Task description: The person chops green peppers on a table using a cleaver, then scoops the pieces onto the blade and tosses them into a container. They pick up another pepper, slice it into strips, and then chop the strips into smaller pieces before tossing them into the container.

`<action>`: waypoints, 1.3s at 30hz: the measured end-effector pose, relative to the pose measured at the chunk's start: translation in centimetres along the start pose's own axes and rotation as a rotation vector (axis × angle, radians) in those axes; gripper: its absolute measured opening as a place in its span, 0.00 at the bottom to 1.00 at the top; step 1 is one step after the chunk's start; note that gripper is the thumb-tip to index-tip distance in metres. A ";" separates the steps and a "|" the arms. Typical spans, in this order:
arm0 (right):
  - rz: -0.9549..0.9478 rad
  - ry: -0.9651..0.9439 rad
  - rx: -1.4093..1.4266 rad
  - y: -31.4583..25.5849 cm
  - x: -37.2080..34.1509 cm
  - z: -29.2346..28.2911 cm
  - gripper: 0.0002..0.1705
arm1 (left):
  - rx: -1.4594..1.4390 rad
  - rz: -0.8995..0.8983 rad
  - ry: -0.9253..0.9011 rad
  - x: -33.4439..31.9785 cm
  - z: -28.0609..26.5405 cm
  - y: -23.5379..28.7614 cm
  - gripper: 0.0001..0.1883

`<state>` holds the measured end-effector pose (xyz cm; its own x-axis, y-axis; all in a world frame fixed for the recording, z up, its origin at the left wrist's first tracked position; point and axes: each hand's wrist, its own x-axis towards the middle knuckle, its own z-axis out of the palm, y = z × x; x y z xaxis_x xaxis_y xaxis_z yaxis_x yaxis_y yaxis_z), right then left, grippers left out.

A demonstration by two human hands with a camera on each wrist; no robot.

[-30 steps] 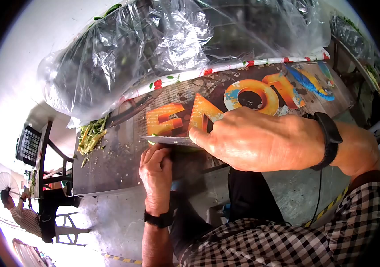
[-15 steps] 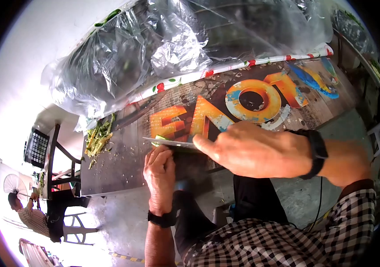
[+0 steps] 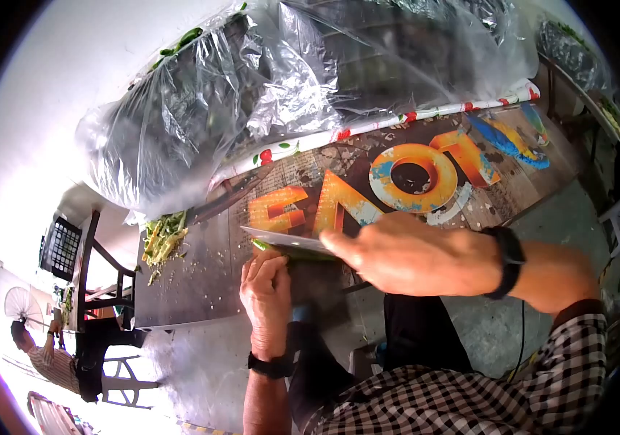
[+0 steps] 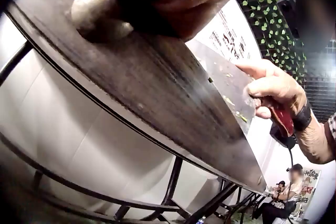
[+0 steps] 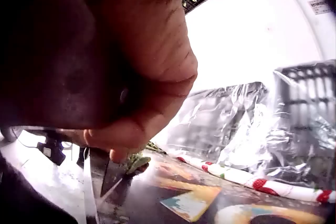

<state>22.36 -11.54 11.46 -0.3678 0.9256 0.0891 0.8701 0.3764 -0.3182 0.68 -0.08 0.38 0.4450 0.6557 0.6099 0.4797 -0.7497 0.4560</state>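
Observation:
My right hand (image 3: 426,254) grips a broad-bladed kitchen knife (image 3: 288,241), its forefinger stretched along the top of the blade. The knife's reddish handle (image 4: 283,120) shows below that hand in the left wrist view, and green bits cling to the blade. My left hand (image 3: 266,290) rests at the table's near side with curled fingers, holding a green vegetable (image 3: 260,245) beside the blade. Most of this vegetable is hidden by the blade and fingers; its exact kind cannot be made out. Both hands are over the printed tabletop (image 3: 216,283).
A heap of leafy trimmings (image 3: 163,243) lies at the table's left end, with small scraps around it. Clear plastic sheeting (image 3: 288,80) covers dark crates along the back, above a cherry-patterned cloth edge (image 3: 368,132). Another person (image 3: 52,362) sits at a table further left.
The right hand and knife have shifted slightly toward the person, and the blade now slants more. The left hand stays at the vegetable. The whole head view has moved a little.

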 end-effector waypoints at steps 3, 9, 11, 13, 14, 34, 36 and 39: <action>-0.145 0.213 -0.144 0.8 4.1 2.7 0.17 | -0.007 -0.008 0.018 -0.1 0.0 -0.4 0.07; -0.178 0.180 -0.066 1.0 5.3 1.9 0.12 | -0.036 -0.021 0.017 -0.2 0.0 -0.7 0.06; -0.003 -0.006 -0.056 0.7 3.1 0.6 0.07 | -0.051 -0.023 0.005 -0.2 -0.1 -0.7 0.07; 0.017 0.006 -0.008 0.9 0.1 0.0 0.10 | -0.053 -0.022 -0.009 -0.3 -0.1 -0.8 0.07; 0.051 -0.044 -0.016 0.9 -1.1 -0.6 0.12 | -0.045 -0.020 -0.016 -0.3 -0.1 -0.8 0.08; 0.309 0.153 0.283 1.6 -7.8 0.2 0.24 | -0.103 -0.060 0.001 -0.3 -1.2 -0.3 0.15; 0.326 0.191 0.398 1.3 -7.7 0.3 0.25 | -0.073 -0.005 -0.012 0.0 -1.1 0.1 0.14; 0.465 0.097 0.534 1.0 -7.3 -0.2 0.25 | 0.033 0.141 -0.097 0.4 -1.1 1.2 0.14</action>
<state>25.94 -17.91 10.68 0.0542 0.9942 -0.0924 0.6410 -0.1056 -0.7602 0.60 -0.85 1.87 0.5802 0.5507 0.6001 0.4308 -0.8328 0.3478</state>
